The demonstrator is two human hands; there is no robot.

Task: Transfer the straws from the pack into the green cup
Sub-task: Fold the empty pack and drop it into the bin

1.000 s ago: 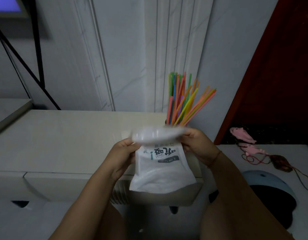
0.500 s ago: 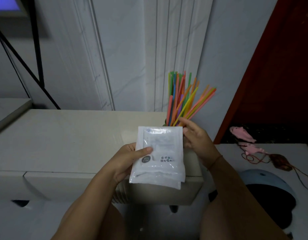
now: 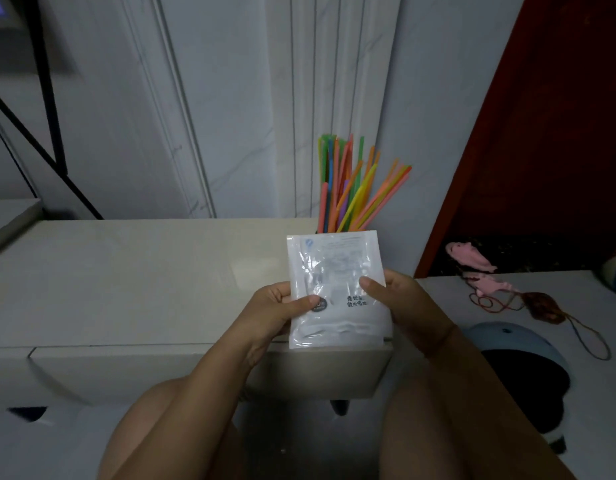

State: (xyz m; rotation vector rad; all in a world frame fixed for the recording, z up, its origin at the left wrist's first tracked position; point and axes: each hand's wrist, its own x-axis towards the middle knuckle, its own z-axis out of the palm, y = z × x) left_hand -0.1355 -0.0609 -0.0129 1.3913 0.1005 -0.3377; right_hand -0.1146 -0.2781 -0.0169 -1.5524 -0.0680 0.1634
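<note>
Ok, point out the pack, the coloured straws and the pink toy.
pack (image 3: 334, 261): head view, upper half of its clear front.
coloured straws (image 3: 341, 195): head view, middle of the standing bunch.
pink toy (image 3: 471, 258): head view, body of the upper pink figure.

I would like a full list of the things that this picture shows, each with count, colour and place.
pack: one, clear and white, held upright before the straws
straws: many, mixed colours, standing behind the pack; their cup is hidden
cabinet: one, white, left of the hands
pink toys: two, pink, on the right surface
brown pouch: one, with cord, beside the toys
round object: one, light blue and black, lower right
left hand: grips the pack's left edge
right hand: grips the pack's right edge
</note>
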